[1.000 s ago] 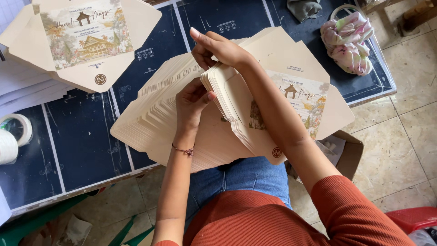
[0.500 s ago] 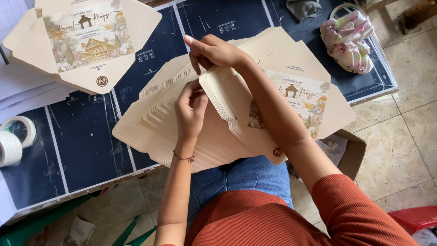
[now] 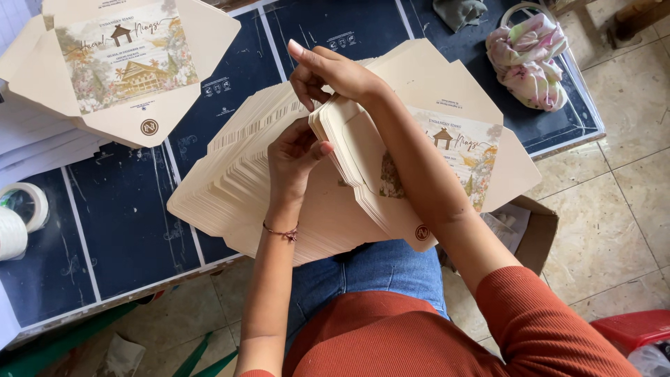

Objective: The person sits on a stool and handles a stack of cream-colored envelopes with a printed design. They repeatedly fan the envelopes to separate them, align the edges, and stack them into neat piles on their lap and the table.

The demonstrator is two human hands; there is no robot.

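From my feed, the right hand (image 3: 335, 73) covers the top edge of the lifted bundle of flat envelopes (image 3: 363, 167), so I cannot see how its fingertips grip. The left hand (image 3: 293, 157) hides part of the fanned stack (image 3: 223, 188) behind it, and its fingertips vanish between the sheets. Left of that stack, 2 tape rolls (image 3: 17, 216) are cut by the frame edge. Up from the stack, the unfolded envelope (image 3: 122, 66) loses its top flap at the border. To the stack's far right, the red stool (image 3: 631, 328) is only partly in view.
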